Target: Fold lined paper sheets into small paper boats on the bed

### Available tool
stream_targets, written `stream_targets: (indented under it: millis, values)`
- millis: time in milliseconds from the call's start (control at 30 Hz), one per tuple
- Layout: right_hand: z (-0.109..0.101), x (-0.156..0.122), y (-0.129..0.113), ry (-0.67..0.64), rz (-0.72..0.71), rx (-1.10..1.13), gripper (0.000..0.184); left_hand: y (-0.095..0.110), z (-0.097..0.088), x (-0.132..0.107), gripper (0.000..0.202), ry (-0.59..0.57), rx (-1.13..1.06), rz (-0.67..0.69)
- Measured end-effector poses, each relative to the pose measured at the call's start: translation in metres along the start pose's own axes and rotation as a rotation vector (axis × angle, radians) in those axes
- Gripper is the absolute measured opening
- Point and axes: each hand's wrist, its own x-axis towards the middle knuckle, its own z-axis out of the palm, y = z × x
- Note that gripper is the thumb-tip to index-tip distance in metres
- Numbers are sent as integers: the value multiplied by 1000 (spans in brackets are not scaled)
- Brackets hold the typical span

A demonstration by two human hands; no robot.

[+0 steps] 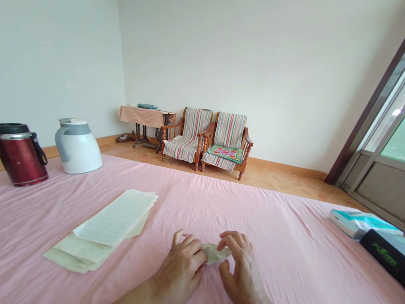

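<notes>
Between a person's left hand [183, 267] and right hand [245, 271] sits a small, pale-green folded paper [211, 252], at the near side of a wrinkled pink cloth [292, 266]. The right grip is spread, thumb apart from forefinger; whether the left pinches, I cannot tell from here. Lined, pale-green paper sheets [106, 224] lie leftward.

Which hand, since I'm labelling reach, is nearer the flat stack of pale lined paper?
Left. The left hand is right of the stack; the right hand is farther right.
</notes>
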Motion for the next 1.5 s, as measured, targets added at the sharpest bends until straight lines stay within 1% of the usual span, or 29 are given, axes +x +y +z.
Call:
stream_targets:
  millis: [133, 233, 300, 367, 433, 467, 500, 600, 700, 767, 867, 933, 1033, 1200, 1367, 1500]
  values:
    - [-6, 2, 11, -57, 46, -44, 28, 2, -1, 1, 20, 39, 5, 25]
    - [-9, 1, 14, -93, 42, -78, 25, 5, -6, 1, 16, 92, -10, 31]
    - [-10, 0, 13, -90, 31, -89, 22, 5, -10, 1, 12, 161, -47, 27]
    - [-10, 0, 12, -73, 19, -93, 20, 3, -13, 1, 15, 273, -95, 15]
    - [-10, 0, 11, -58, 11, -102, 19, -4, -11, 0, 18, 411, -130, -33]
    - [-10, 0, 10, -53, 6, -106, 20, -8, -9, 0, 19, 464, -149, -83]
    - [-10, 0, 10, -50, 2, -111, 20, -12, -6, 0, 18, 502, -177, -138]
    - [-9, 1, 7, -38, -13, -129, 20, -24, 3, 2, 18, 547, -280, -299]
    - [-10, 2, 5, -13, -5, -168, 18, -30, 9, 3, 21, 545, -341, -368]
    - [-13, 2, 6, 7, 29, -224, 16, -32, 11, 4, 22, 524, -348, -379]
    - [-21, 3, 12, 30, 95, -318, 15, -32, 13, 5, 23, 458, -336, -366]
    - [-29, 4, 22, 46, 134, -366, 15, -30, 14, 5, 23, 418, -322, -345]
    - [-42, 8, 44, 85, 216, -453, 15, -27, 16, 6, 21, 376, -296, -297]
    - [-57, 24, 80, 129, 336, -615, 17, -22, 18, 7, 17, 278, -287, -244]
    - [-55, 45, 106, 123, 411, -728, 19, -23, 21, 7, 16, 170, -283, -259]
    - [-47, 56, 123, 126, 490, -782, 19, -23, 21, 7, 15, 151, -262, -260]
